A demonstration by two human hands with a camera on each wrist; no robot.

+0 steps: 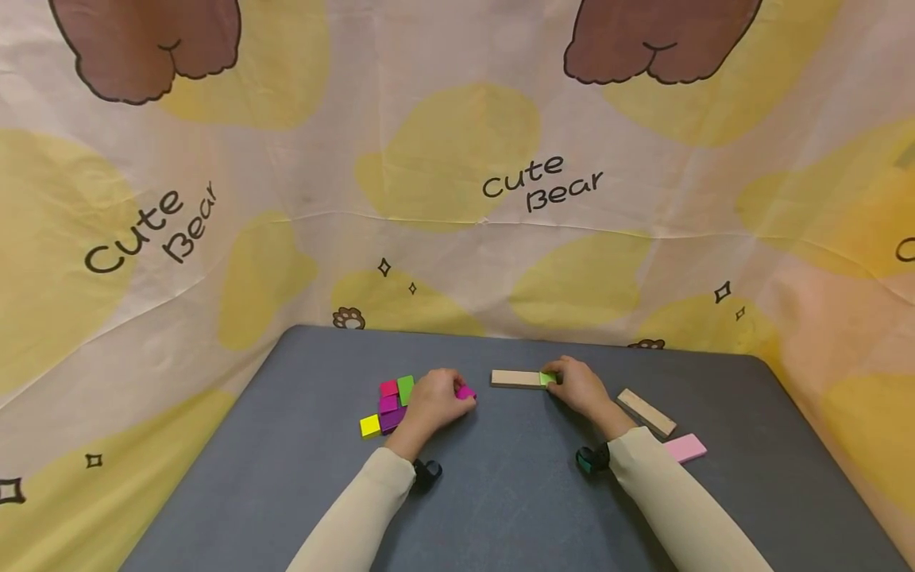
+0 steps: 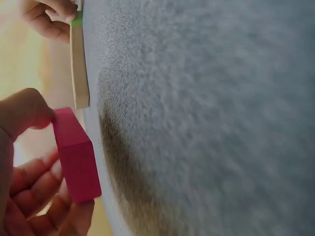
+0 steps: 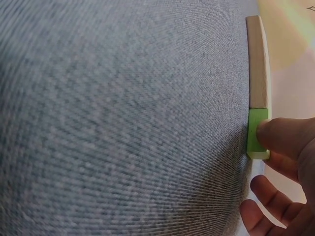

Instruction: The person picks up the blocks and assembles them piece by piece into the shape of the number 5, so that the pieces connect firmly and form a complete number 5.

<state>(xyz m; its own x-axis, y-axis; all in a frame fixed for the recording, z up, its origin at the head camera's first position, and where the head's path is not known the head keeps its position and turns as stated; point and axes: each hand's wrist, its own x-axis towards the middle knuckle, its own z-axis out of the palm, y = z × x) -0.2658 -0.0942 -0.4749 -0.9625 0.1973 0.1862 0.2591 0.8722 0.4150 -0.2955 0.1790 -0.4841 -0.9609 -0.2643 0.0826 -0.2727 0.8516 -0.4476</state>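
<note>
My left hand (image 1: 434, 400) pinches a magenta block (image 2: 78, 162) between thumb and fingers, just right of a cluster of coloured blocks. My right hand (image 1: 581, 387) grips a small green block (image 3: 257, 130) with thumb and fingers. That green block lies on the table, end to end against a plain wooden plank (image 1: 515, 379). In the left wrist view the plank stretches from the green block toward the magenta block, with a gap between plank and magenta block.
Left of my left hand sit several blocks: yellow (image 1: 370, 427), purple (image 1: 391, 419), red (image 1: 388, 388) and green (image 1: 406, 390). Beside my right forearm lie a second wooden plank (image 1: 646, 412) and a pink plank (image 1: 685, 448), partly covered by the sleeve. A patterned cloth (image 1: 457, 278) hangs behind the grey table (image 1: 493, 508).
</note>
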